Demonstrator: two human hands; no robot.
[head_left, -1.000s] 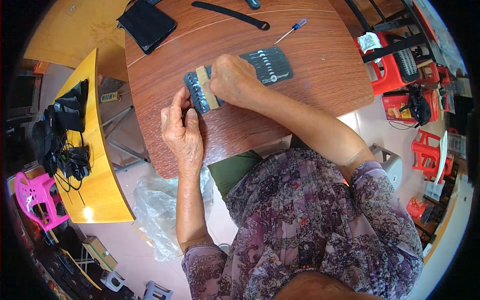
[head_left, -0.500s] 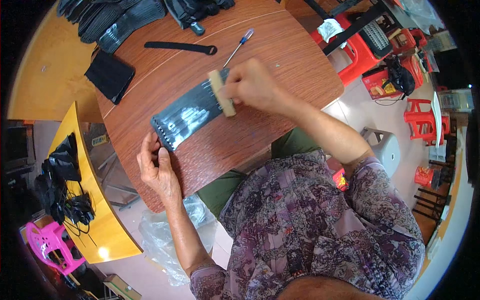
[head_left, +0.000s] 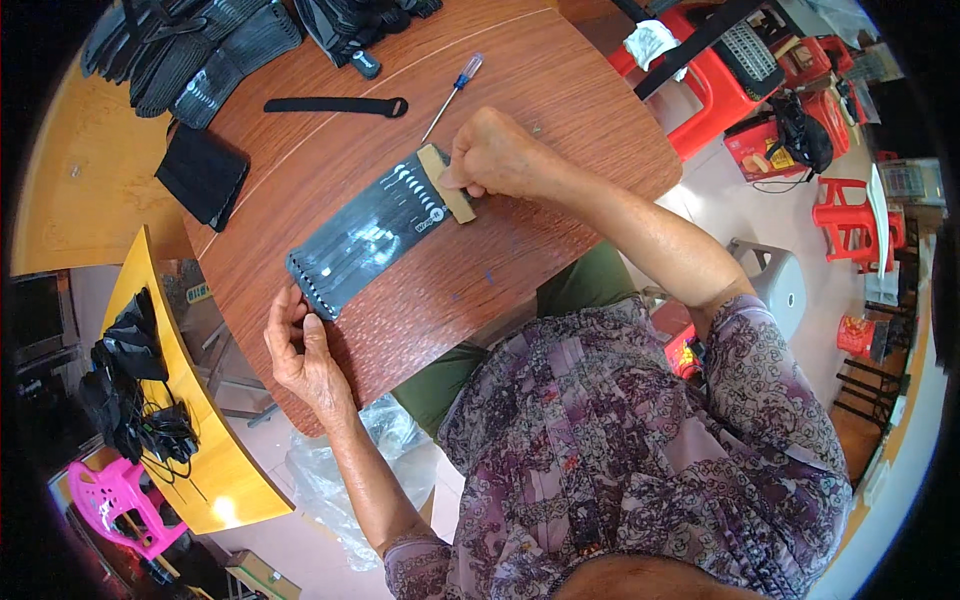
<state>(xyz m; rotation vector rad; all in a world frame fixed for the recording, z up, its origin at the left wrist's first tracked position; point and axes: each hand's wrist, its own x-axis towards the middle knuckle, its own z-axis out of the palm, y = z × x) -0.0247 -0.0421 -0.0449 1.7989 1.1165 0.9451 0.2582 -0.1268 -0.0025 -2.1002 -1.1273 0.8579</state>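
Right hand (head_left: pixel 497 155) pinches the tan card (head_left: pixel 446 183) at the far end of a long dark pack (head_left: pixel 368 232) — our fingers close on that end, pressing it to the round brown table (head_left: pixel 520 250). The pack lies flat and slanted across the tabletop, its near end reaching toward our left hand (head_left: pixel 300 352). That hand rests at the table's near edge, fingers half curled and loose, fingertips just touching the pack's lower corner — it grips nothing. Beyond the pack we see a screwdriver (head_left: pixel 452 92) and a black strap (head_left: pixel 335 105), well apart from both hands, and a black pouch (head_left: pixel 203 176) to the left. Red stools (head_left: pixel 730 85) stand off to the right.
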